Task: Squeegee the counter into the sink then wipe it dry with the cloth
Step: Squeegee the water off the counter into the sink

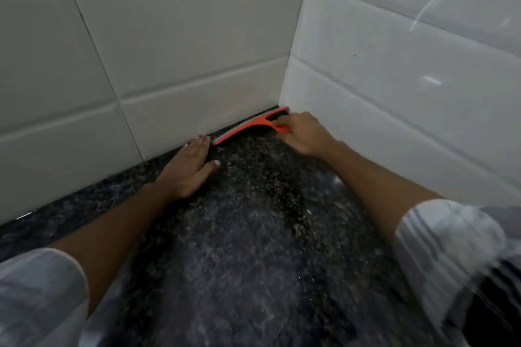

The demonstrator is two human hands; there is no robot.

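Head view: right hand [303, 134] grips handle of orange squeegee [248, 125]; blade lies along the far wall base, in the far right corner of the dark counter [253, 234]. Left hand [187, 169] rests flat, fingers straight, just left of the blade end. Sink, cloth not visible. Advice: keep blade edge pressed evenly, pull nearward in one unbroken stroke, overlapping passes.

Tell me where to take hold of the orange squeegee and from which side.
Hold the squeegee by its short orange handle, which sticks out toward the person near the corner end; the right hand already has its grip there. Come from the open counter side, since the blade lies along the back wall.
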